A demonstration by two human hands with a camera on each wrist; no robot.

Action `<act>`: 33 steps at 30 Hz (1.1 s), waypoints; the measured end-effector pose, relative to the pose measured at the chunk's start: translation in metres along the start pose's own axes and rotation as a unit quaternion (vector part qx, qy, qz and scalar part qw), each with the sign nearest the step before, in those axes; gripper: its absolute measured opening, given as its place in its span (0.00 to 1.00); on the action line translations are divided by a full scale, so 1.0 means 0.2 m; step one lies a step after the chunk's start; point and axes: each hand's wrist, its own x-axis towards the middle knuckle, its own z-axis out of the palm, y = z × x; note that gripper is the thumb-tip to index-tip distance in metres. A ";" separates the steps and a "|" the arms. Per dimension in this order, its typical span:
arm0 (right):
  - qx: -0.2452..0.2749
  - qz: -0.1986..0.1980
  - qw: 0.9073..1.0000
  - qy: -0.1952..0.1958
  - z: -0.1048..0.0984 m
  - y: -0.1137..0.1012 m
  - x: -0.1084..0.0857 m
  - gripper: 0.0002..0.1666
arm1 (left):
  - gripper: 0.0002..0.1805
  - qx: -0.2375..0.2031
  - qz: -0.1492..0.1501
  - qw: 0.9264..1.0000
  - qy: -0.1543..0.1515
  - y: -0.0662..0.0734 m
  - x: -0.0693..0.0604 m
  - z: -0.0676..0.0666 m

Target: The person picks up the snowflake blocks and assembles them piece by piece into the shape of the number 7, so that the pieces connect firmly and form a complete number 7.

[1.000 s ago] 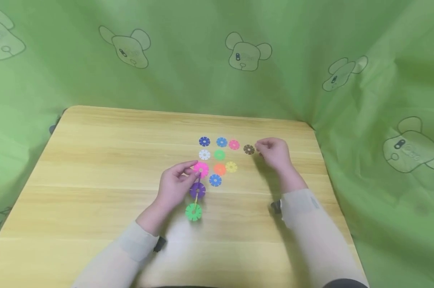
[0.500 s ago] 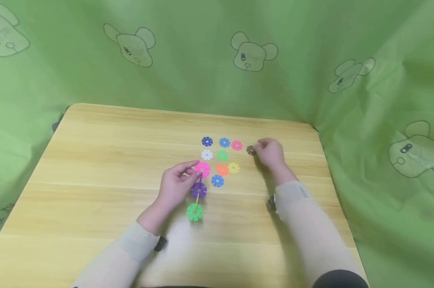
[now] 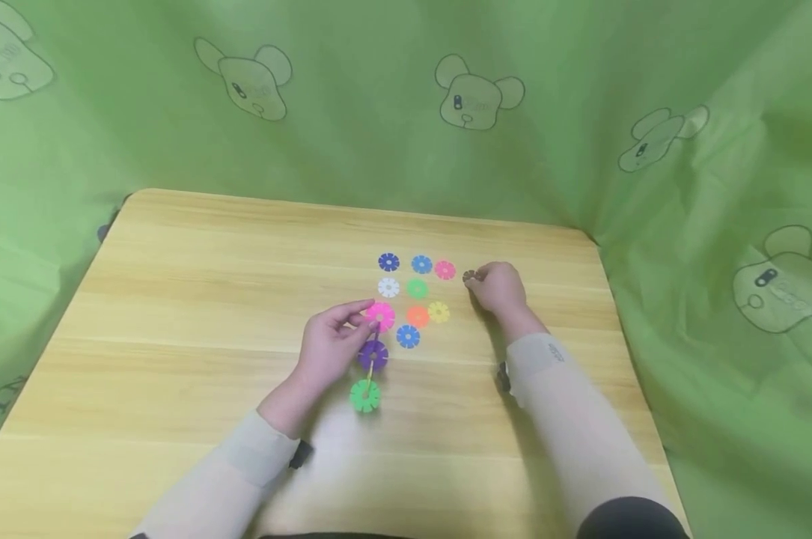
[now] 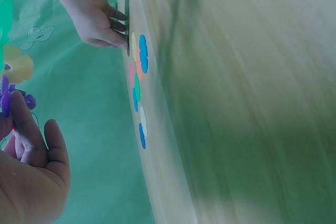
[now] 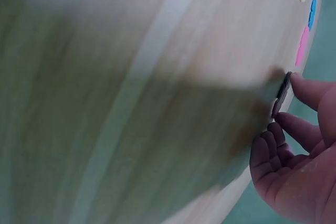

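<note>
My left hand (image 3: 331,340) pinches the pink notched disc (image 3: 381,317) at the top of a joined chain. Below it hang a purple disc (image 3: 373,355), a yellow disc (image 4: 19,66) seen edge-on from the head, and a green disc (image 3: 365,395). At the right of the loose pieces, my right hand (image 3: 503,288) has thumb and finger on the edges of a brown notched disc (image 5: 282,94). That disc looks slightly tilted at the tabletop, partly covered by the fingers in the head view.
Several loose discs lie flat between the hands: dark blue (image 3: 388,262), white (image 3: 388,287), light green (image 3: 417,288), orange (image 3: 417,316), yellow (image 3: 438,312), blue (image 3: 408,337) and pink (image 3: 444,270) among them. A green curtain (image 3: 365,150) hangs behind the wooden table (image 3: 176,299).
My right hand has moved left and slightly down onto the brown disc and taken it between its fingers. The left hand stays in place with the chain.
</note>
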 end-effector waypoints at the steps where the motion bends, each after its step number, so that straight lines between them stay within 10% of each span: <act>1: -0.001 0.001 1.000 0.001 0.00 0.00 0.01 0.28 | 0.19 0.000 -0.002 1.000 -0.001 0.00 0.00 0.00; 33: 0.135 -0.008 0.991 -0.018 -0.01 0.05 -0.05 0.19 | 0.18 -0.012 0.004 1.000 0.004 0.01 0.00 0.02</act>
